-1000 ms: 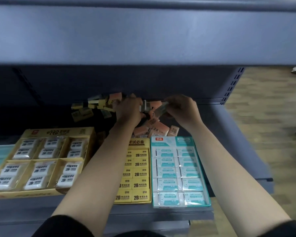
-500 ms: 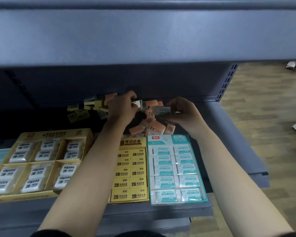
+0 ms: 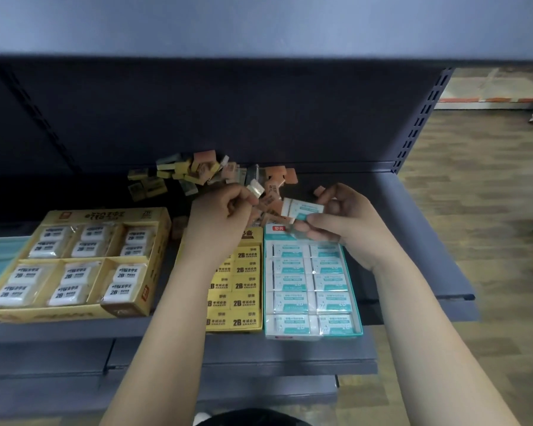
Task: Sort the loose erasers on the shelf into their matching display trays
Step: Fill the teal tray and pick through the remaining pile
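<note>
Two erasers are in hand at once. The right hand pinches a teal-and-white eraser between thumb and curled fingers, just above the far end of the teal tray. The left hand pinches a small wrapped eraser at its fingertips, over the near edge of the loose pile. That pile of orange and yellow pieces lies at the far middle of the shelf, behind the trays.

The step in hand looks like placing the teal-and-white piece, whose print matches the rows in the teal tray. That tray appears full in every row I can see, so first look for a gap at its far end, which the hand hides. If there is none, lay the piece flat on top, print up and turned the same way as the rest. Lower it rather than drop it, since a push could knock the neat rows out of line.

The small piece in the left hand is too blurred to match by its label. Turn it face up and compare it with the narrow yellow tray and the wide yellow tray at the left before letting go. Plenty of the pile is left to sort.
</note>
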Tool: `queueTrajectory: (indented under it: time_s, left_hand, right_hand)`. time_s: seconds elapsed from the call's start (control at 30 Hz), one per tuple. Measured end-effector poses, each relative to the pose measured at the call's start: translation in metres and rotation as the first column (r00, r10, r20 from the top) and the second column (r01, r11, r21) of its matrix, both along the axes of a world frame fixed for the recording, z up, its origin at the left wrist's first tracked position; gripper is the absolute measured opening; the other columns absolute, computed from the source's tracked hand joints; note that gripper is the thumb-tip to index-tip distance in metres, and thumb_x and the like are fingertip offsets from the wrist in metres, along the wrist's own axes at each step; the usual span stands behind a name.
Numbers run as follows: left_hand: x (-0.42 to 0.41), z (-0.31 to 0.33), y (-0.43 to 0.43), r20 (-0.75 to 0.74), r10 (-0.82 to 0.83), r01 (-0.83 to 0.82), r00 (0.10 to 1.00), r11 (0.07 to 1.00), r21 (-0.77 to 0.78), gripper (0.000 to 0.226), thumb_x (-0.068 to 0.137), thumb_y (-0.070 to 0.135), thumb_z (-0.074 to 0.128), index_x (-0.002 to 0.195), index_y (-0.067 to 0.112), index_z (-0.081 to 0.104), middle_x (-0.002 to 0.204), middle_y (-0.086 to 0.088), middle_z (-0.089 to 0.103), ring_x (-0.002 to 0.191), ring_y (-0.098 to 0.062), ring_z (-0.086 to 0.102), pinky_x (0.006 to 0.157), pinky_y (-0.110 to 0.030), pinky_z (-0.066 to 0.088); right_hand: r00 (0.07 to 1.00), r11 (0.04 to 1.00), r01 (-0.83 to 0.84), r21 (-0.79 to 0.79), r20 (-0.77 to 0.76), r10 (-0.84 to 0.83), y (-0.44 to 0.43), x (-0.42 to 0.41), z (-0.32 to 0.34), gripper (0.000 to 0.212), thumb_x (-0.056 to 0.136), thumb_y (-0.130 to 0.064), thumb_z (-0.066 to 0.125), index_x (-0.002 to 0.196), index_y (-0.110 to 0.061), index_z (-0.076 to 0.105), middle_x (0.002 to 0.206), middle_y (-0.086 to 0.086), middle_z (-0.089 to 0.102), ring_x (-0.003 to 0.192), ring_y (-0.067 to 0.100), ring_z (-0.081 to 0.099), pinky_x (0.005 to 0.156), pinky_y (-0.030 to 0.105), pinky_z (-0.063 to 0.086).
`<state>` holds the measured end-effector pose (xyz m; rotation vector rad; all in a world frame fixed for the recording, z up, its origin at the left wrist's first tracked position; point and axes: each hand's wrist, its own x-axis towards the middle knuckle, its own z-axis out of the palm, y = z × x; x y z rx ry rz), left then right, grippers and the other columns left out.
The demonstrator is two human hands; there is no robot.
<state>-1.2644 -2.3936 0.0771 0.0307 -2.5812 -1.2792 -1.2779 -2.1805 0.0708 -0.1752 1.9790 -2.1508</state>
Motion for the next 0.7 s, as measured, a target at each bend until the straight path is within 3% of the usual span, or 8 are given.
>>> queueTrajectory:
  time_s: [0.1,0.2,0.4,0.57,0.7]
  left_hand:
    - [0.017,-0.001,0.005,-0.003,0.019,-0.019,1.000,0.999,0.047,0.020,0.092,0.016,0.054,0.084,0.029,0.067,0.077,0.013,0.067,0.073,-0.007,0.064,0.069,-0.038,0.055]
    - [0.030,-0.001,0.009,0.002,0.025,-0.025,1.000,0.992,0.120,0.020,0.092,0.014,0.055,0.091,0.030,0.067,0.078,0.009,0.068,0.070,-0.014,0.067,0.068,-0.046,0.058]
    - [0.042,0.002,0.016,-0.007,0.030,-0.028,1.000,0.973,0.229,0.038,0.091,0.009,0.056,0.126,0.026,0.053,0.094,0.010,0.064,0.072,-0.005,0.071,0.071,-0.047,0.059]
    - [0.049,0.000,0.021,0.064,-0.014,-0.009,0.998,0.938,0.346,0.046,0.089,0.006,0.060,0.131,0.022,0.053,0.103,0.008,0.066,0.080,-0.010,0.073,0.072,-0.032,0.060]
    - [0.053,-0.001,0.024,0.075,-0.082,0.035,0.994,0.869,0.494,0.045,0.086,-0.002,0.062,0.119,0.027,0.058,0.107,0.006,0.067,0.087,-0.014,0.074,0.071,-0.028,0.060]
  right_hand:
    - [1.000,0.996,-0.012,-0.091,0.020,0.014,0.002,0.013,0.001,0.020,0.087,0.008,0.064,0.091,-0.005,0.049,0.086,0.010,0.074,0.085,0.030,0.074,0.064,0.026,0.061]
    - [0.999,0.989,-0.026,-0.147,0.017,0.029,0.005,0.023,0.001,0.019,0.086,0.010,0.061,0.101,-0.002,0.055,0.088,0.015,0.072,0.076,0.026,0.074,0.056,0.019,0.058]
    - [0.996,0.981,-0.085,-0.173,-0.046,0.078,0.010,0.032,-0.006,0.018,0.068,0.006,0.070,0.082,-0.002,0.065,0.096,0.014,0.071,0.082,0.026,0.072,0.067,0.026,0.059]
    - [0.999,0.991,-0.049,-0.128,-0.022,0.047,0.013,0.036,-0.010,0.009,0.067,-0.009,0.079,0.074,-0.011,0.074,0.097,0.021,0.072,0.087,0.031,0.068,0.074,0.030,0.060]
    - [0.999,0.992,-0.041,-0.117,-0.019,0.039,0.016,0.038,-0.011,0.022,0.068,-0.006,0.073,0.089,-0.004,0.068,0.091,0.016,0.072,0.085,0.027,0.070,0.070,0.026,0.060]
